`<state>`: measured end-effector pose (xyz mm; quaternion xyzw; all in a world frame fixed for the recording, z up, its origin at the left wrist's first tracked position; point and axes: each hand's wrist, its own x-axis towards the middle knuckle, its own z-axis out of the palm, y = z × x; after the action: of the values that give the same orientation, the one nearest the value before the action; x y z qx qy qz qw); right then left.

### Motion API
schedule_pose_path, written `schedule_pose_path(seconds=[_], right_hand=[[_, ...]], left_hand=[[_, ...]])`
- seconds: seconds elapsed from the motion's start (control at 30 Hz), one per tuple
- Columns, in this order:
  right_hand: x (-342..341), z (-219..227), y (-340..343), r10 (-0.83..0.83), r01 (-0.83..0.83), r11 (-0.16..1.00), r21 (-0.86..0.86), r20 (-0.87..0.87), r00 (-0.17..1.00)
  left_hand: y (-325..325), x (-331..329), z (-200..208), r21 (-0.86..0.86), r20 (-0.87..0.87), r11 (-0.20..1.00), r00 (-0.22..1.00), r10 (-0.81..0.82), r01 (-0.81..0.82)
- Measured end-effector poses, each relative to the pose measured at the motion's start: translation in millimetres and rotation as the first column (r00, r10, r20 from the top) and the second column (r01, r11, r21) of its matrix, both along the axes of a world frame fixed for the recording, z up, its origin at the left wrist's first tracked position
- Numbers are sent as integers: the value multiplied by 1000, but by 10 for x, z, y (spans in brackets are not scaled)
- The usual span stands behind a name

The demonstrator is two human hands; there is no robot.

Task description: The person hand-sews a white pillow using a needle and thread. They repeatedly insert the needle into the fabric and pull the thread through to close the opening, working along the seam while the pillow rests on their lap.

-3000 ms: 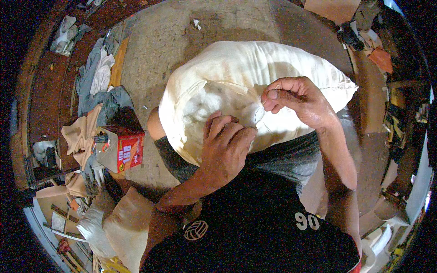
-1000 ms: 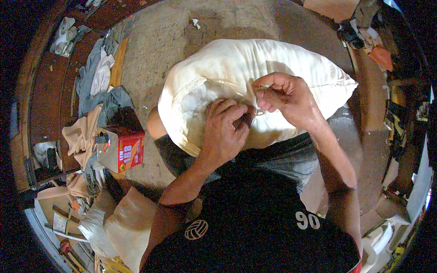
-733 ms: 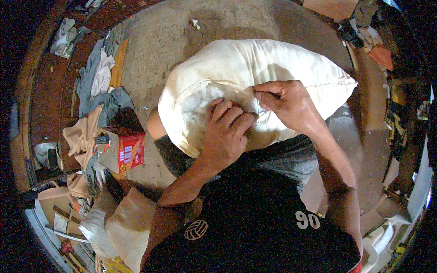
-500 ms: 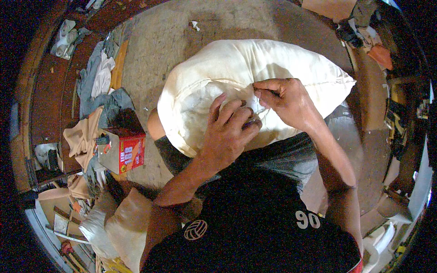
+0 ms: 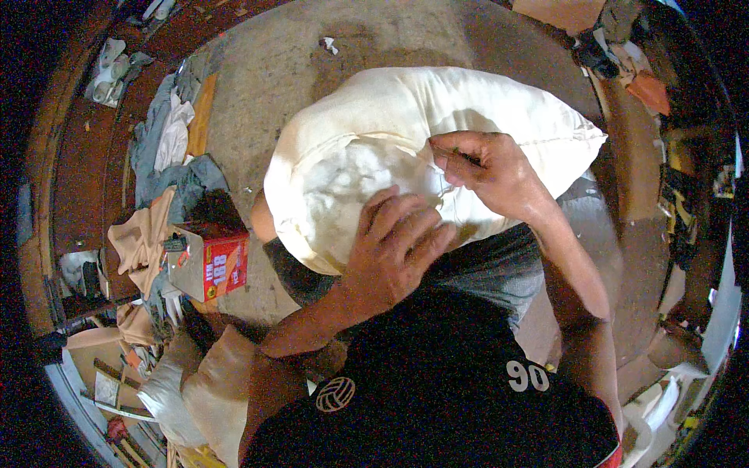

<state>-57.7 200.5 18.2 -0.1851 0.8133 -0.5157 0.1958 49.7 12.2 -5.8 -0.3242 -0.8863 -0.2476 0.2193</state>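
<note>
A cream cushion lies across my lap, its narrow corner pointing to the right. On its left side the cover gapes wide, and white fluffy filling shows inside. My right hand is at the right end of this opening, thumb and forefinger pinched together by the cloth edge. Whatever sits between those fingertips is too small to make out. Over the near rim of the opening, my left hand is held with its fingers bent and apart, slightly blurred, with nothing visible in them.
A red and white box stands on the floor to my left, with tan cloth beside it. Behind that lie grey and white cloths. Pale cushions are at my lower left. A white scrap rests on the floor ahead.
My left hand has moved down toward me and its fingers have loosened, so more of the filling shows. The right hand keeps its pinch in nearly the same place.
</note>
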Motion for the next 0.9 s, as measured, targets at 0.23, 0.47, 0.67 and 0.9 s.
schedule_pose_path(seconds=[0.23, 0.47, 0.67, 0.9], right_hand=[[-7, -30, -4, -7, 7, 998, 64, 0, 1000], [0, -88, 13, -23, 28, 998, 48, -98, 995], [-5, -76, 17, 15, -15, 1000, -22, -20, 1000], [-67, -105, 56, 141, -119, 975, -189, 106, 984]], left_hand=[[37, -108, -65, -121, -24, 984, 991, 128, -130], [45, -168, -140, -62, -55, 989, 990, 130, -134], [23, -83, -97, -54, -95, 993, 990, 101, -106], [-119, 204, 238, -18, 37, 999, 999, -26, 27]])
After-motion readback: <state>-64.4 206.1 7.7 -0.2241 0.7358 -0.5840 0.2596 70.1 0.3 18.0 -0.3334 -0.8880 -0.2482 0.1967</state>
